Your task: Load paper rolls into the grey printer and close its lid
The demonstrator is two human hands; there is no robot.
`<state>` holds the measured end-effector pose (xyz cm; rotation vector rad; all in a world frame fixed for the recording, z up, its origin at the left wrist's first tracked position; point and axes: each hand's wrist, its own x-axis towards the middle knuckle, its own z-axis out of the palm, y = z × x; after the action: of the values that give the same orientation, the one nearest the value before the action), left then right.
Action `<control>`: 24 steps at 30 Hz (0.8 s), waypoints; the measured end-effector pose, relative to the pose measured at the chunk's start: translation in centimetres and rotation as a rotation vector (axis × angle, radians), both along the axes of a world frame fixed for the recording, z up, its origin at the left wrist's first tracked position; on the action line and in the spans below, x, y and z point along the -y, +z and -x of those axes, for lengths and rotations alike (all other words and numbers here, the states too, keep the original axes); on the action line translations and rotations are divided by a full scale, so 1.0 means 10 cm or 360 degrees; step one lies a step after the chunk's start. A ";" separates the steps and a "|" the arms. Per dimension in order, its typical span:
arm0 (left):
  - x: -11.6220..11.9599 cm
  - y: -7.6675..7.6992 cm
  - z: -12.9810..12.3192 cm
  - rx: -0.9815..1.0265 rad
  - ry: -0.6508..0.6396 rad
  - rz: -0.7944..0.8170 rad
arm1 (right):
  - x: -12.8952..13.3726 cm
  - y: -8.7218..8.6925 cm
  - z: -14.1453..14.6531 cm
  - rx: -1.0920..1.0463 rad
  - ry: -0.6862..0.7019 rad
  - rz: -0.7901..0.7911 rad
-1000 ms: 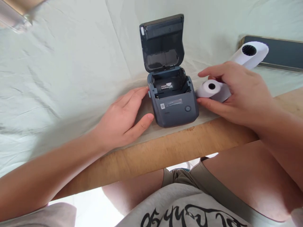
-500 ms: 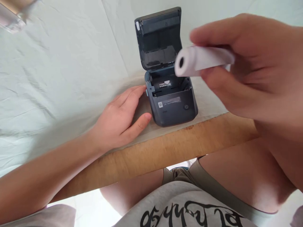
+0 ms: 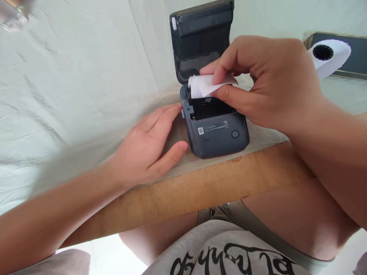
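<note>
A small dark grey label printer [image 3: 219,139] stands on the cloth-covered table with its lid [image 3: 202,42] raised. My right hand [image 3: 266,80] pinches a small white paper roll [image 3: 197,86] between thumb and fingers, at the back of the printer's open bay. Part of the roll lies behind my fingers, and I cannot tell whether it rests in the bay. My left hand [image 3: 149,143] lies on the cloth with fingers stretched out. Its fingertips touch the printer's left side, and the thumb is held apart, near the front left corner.
At the right, a larger white roll [image 3: 329,57] with a dark core lies by a dark, gold-edged flat object [image 3: 351,53]. A blurred, shiny object [image 3: 13,15] shows at the top left. The table's bare wooden edge [image 3: 177,194] runs along the front, above my lap.
My right hand has carried the paper roll left and down to the printer's bay. The larger white roll has come into view at the right. My left hand stays by the printer.
</note>
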<state>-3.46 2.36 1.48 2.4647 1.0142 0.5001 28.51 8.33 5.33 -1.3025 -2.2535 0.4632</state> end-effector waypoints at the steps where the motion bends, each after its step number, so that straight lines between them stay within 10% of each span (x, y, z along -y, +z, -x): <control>1: 0.00 0.00 0.00 0.0000 0.0006 0.0001 | 0.02 0.01 0.00 -0.0006 0.0002 0.0021; 15: 0.01 0.04 -0.06 -0.0023 -0.0138 -0.0052 | 0.49 -0.02 -0.30 -0.0070 0.0594 -0.0235; 24: 0.03 -0.14 -0.03 0.0122 -0.0141 -0.0232 | 0.27 -0.13 -0.29 -0.0288 0.0028 -0.0191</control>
<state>-3.17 2.09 0.09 2.5828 0.8615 0.6547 31.44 5.68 4.07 -1.1346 -2.1104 0.4267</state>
